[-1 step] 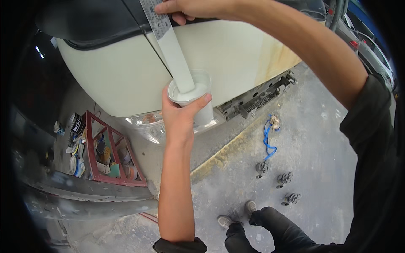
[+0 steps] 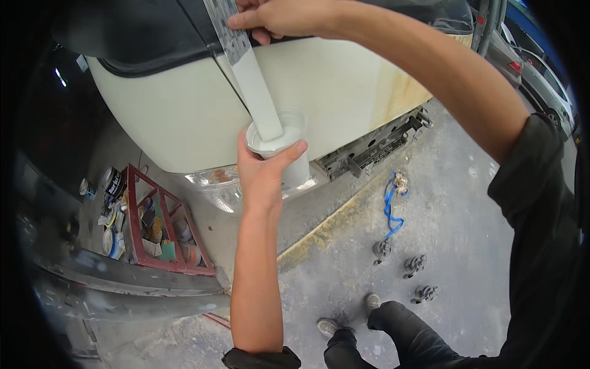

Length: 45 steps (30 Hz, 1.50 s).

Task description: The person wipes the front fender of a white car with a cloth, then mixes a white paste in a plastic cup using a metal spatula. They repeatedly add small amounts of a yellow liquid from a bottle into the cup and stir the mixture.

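Observation:
My left hand (image 2: 263, 169) is wrapped round a clear plastic cup (image 2: 298, 172) of white liquid (image 2: 290, 136), thumb across its near side. A flat mixing stick (image 2: 258, 98) stands tilted in the cup. White liquid coats its lower part, while the upper part is clear with dark markings. At the stick's upper end, my right hand (image 2: 279, 19) pinches it between thumb and fingers. The cup is held in front of a cream vehicle panel (image 2: 344, 80).
A red metal rack (image 2: 175, 265) with cans and scraps stands at left. Below the panel is an exposed metal bar (image 2: 375, 147). On the grey floor (image 2: 455, 227) lie a blue strap (image 2: 389, 206) and several dark round parts (image 2: 415, 264). Other cars stand far right.
The scene sits slightly lower in the picture. My right forearm has shifted a little; both hands keep their hold on the cup and the stick.

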Tool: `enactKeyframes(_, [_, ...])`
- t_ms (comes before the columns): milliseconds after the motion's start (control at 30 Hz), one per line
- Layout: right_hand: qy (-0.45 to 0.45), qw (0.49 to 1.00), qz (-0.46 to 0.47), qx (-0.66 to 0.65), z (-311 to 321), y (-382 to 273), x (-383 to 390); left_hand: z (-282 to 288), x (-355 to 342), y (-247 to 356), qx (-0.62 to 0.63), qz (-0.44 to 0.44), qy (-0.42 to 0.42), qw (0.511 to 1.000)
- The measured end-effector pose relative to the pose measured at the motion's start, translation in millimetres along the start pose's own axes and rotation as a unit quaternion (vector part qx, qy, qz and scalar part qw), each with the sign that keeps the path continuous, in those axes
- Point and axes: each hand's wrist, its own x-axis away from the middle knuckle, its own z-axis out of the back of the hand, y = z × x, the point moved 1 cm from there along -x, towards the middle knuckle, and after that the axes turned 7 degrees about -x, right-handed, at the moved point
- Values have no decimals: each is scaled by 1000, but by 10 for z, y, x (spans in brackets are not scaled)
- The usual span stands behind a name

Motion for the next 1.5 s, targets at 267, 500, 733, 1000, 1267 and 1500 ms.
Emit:
enactKeyframes(267, [-4, 999, -3, 41, 66, 4, -42, -100, -23, 41, 1, 1, 13, 1000])
enactKeyframes(500, [-2, 1000, 11, 12, -34, -11, -25, -48, 60, 96, -18, -6, 42, 999])
enactKeyframes(733, [76, 975, 164, 132, -434, 477, 715, -105, 68, 66, -25, 0, 47, 999])
enactKeyframes(1000, [111, 993, 11, 26, -203, 412, 595, -135, 70, 30, -61, -8, 57, 996])
enactKeyframes(1267, [126, 992, -20, -6, -277, 300, 615, -99, 36, 30, -64, 0, 50, 997])
enactKeyframes(1500, [104, 994, -24, 7, -372, 446, 593, -39, 12, -37, -38, 3, 35, 999])
